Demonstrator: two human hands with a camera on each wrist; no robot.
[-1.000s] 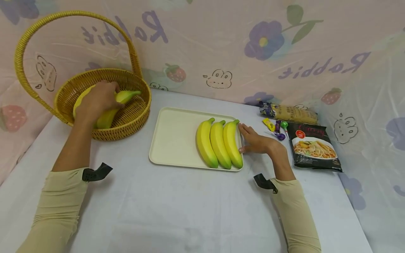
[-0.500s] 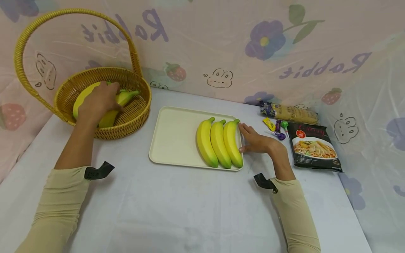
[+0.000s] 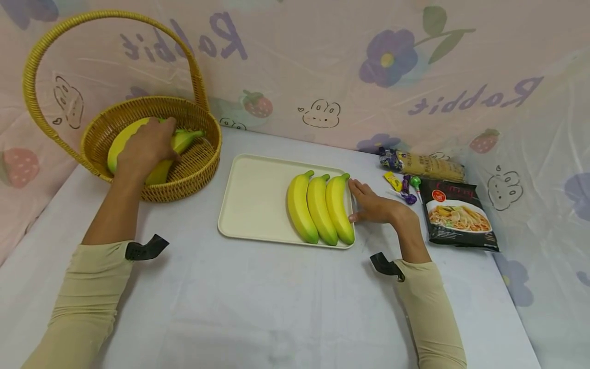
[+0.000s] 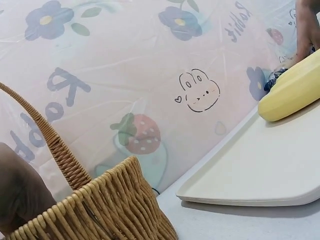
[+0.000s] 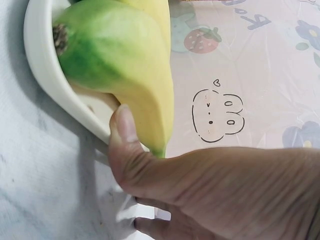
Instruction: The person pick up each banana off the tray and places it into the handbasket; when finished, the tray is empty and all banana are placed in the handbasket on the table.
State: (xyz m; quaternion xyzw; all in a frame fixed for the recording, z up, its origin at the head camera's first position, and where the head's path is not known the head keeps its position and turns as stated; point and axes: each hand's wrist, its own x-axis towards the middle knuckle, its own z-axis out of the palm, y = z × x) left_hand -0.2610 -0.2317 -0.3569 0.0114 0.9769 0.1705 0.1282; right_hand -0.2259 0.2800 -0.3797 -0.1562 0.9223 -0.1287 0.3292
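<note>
Three curved bananas [image 3: 321, 211] adjoin an empty, outstretched right hand [image 3: 375, 207]; the left hand's grip [image 3: 146, 147] inside a wicker basket [image 3: 186, 185] is unclear.

We've free room over the left half of the tray [image 3: 253, 200] and the table [image 3: 276, 287] in front. Basket [image 3: 193, 179] wall and tall handle [image 3: 197, 82] obstruct side entry; left hand [image 3: 148, 146] crowds inside, clearance under it unclear. Bananas [image 3: 321, 210] and right hand [image 3: 374, 207] block tray's right end.
</note>
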